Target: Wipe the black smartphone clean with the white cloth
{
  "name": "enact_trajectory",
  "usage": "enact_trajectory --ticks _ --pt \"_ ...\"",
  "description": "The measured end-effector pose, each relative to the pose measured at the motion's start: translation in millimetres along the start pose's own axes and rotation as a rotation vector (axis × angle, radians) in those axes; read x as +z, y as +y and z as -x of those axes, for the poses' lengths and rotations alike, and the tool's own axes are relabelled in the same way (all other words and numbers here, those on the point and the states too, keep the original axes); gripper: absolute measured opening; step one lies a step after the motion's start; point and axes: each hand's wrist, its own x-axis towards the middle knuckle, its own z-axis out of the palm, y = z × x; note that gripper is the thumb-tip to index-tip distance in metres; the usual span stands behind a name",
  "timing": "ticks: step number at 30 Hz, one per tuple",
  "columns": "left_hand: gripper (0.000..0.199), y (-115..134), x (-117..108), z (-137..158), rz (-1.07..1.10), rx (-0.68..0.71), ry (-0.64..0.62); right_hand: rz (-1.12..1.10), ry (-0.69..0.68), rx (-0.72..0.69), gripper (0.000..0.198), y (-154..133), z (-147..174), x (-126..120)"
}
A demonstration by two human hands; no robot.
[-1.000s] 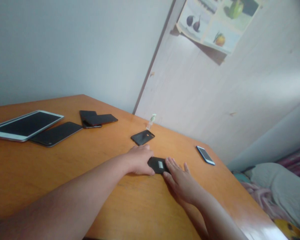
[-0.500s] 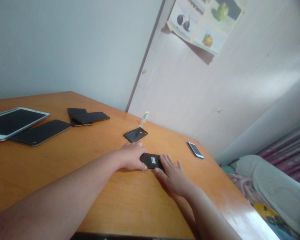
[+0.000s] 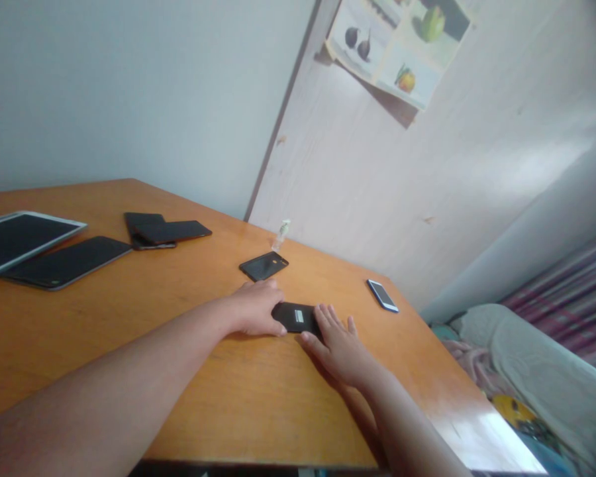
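A black phone (image 3: 298, 318) with a small white patch near its middle lies on the wooden table (image 3: 258, 404). My left hand (image 3: 261, 308) grips its left end, thumb on the near side and fingers on the far side. Over its right end rests my right hand (image 3: 338, 341), fingers stretched out and thumb apart by the near edge. The hands cover both ends of the phone. Just beyond my left hand lies a black phone case (image 3: 264, 266), its camera cutout at the upper right.
A small clear pump bottle (image 3: 281, 235) stands behind the case. To the right is a smaller phone (image 3: 382, 295). At left lie a white-framed tablet (image 3: 27, 235), a dark tablet-like device (image 3: 72, 264) and two overlapping dark phones (image 3: 173, 231). A fruit poster (image 3: 402, 50) hangs on the wall.
The whole view has shifted slightly, so everything appears a little farther left. Both hands keep the same places on the phone.
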Motion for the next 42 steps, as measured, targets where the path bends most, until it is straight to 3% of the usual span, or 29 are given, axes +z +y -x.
enact_trajectory --ticks 6,14,22,30,36,42 --pt "0.059 0 0 -1 0.019 -0.005 -0.007 0.017 0.0 -0.04 0.082 5 39 9" --pt "0.054 -2 0 -1 0.028 -0.012 -0.008 -0.029 0.003 0.047 0.09 6 -10 -2" --pt "0.058 -1 -1 -1 0.028 0.002 -0.01 -0.004 0.011 -0.021 0.083 12 47 13" --pt "0.055 2 -3 0 0.039 -0.021 -0.024 -0.022 0.044 0.083 0.089 2 -7 6" --pt "0.054 2 -3 1 0.022 -0.006 -0.008 -0.037 0.015 -0.174 0.085 -19 12 8" --pt "0.056 2 -2 1 0.017 -0.017 -0.016 -0.015 0.042 0.091 0.087 -11 2 6"
